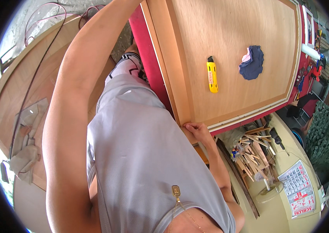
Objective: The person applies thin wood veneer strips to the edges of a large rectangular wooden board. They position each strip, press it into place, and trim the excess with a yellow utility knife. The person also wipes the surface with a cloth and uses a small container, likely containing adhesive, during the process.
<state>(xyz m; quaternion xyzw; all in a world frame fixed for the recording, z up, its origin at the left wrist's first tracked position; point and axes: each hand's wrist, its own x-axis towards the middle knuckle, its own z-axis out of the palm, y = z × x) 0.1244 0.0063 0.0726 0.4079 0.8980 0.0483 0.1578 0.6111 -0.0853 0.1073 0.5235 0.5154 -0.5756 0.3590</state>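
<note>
Touching the framed tan wooden panel (pixel 226 31) at one corner, the right hand (pixel 197 131) half-curls, grip uncertain; the left hand, out of view, I cannot judge.

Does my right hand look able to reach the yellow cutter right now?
Probably yes: the right hand is at the corner of the wooden panel, with nothing lying between there and the yellow cutter.

Workshop; wooden panel (pixel 230 25), offcuts (pixel 258 149), utility knife (pixel 212 75)

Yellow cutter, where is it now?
In the head view's upper right, the yellow cutter lies on the wooden panel, left of the dark blue cloth.
</note>
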